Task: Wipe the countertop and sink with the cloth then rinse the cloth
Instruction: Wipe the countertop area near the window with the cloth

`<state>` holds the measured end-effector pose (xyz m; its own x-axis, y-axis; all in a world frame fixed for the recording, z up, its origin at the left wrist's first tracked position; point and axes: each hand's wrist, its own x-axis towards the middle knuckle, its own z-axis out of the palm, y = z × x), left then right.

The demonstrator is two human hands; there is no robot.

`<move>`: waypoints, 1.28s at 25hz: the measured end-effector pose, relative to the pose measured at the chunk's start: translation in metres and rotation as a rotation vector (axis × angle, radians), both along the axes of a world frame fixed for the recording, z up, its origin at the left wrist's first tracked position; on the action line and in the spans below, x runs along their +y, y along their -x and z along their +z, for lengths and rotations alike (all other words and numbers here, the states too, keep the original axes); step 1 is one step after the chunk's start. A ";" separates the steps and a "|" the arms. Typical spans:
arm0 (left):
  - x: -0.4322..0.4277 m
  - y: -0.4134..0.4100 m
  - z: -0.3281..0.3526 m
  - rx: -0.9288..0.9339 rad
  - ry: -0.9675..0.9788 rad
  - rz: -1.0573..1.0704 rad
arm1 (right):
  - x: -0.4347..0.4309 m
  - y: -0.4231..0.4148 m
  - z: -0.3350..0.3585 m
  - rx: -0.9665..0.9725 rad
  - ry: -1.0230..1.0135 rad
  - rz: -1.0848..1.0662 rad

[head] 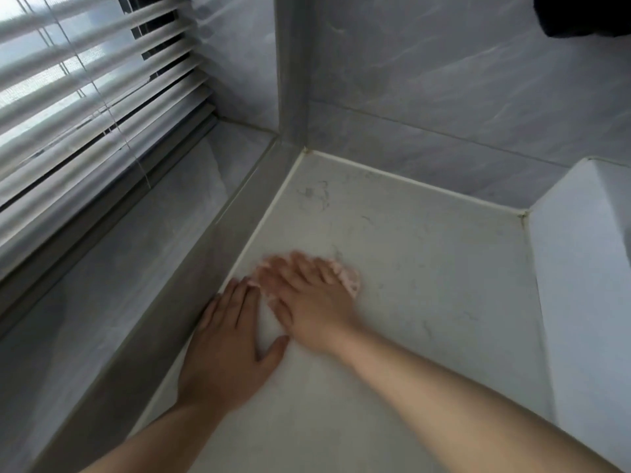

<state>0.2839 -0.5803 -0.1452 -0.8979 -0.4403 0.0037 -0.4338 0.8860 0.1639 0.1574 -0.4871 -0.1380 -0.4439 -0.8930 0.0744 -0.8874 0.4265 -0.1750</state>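
Observation:
A white marbled countertop [426,254] fills the corner between two grey walls. My right hand [307,298] lies flat on it, blurred by motion, pressing down a pale pink cloth [351,279] that peeks out past the fingertips. My left hand [228,343] rests palm down on the countertop just to the left, fingers spread, holding nothing, beside the raised grey ledge. The sink is out of view.
A grey sill ledge [191,268] runs along the left edge of the countertop below a window with slatted blinds [85,97]. A white boxy block [580,285] stands at the right. Something dark [587,15] hangs at the top right.

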 end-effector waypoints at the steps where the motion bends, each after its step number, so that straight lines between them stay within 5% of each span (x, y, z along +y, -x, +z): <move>1: 0.000 0.000 0.001 0.019 -0.006 -0.001 | 0.007 0.001 0.002 0.003 -0.007 0.072; 3: 0.000 0.000 0.003 0.023 -0.006 -0.008 | 0.008 0.043 0.002 -0.012 -0.097 -0.010; 7: 0.000 0.000 0.000 0.051 0.015 -0.022 | -0.040 0.114 0.007 -0.207 -0.167 -0.518; 11: -0.002 -0.001 -0.007 0.181 0.009 -0.009 | -0.091 0.063 0.004 -0.267 -0.114 -0.385; 16: -0.003 -0.004 -0.005 0.430 -0.170 0.118 | -0.051 0.007 0.005 -0.169 -0.082 -0.149; 20: -0.002 -0.002 -0.003 0.343 -0.113 0.101 | 0.013 -0.010 0.007 -0.112 -0.132 -0.010; 27: 0.002 -0.006 -0.004 0.027 0.091 -0.049 | 0.175 0.020 0.004 -0.119 -0.150 -0.936; 32: 0.012 -0.051 -0.004 0.054 0.104 -0.025 | 0.160 -0.015 0.012 -0.238 -0.087 -1.193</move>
<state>0.3347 -0.5681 -0.1489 -0.9058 -0.4126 0.0963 -0.4045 0.9098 0.0931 0.1720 -0.3274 -0.1263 -0.9833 0.0869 -0.1601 0.1200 0.9703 -0.2101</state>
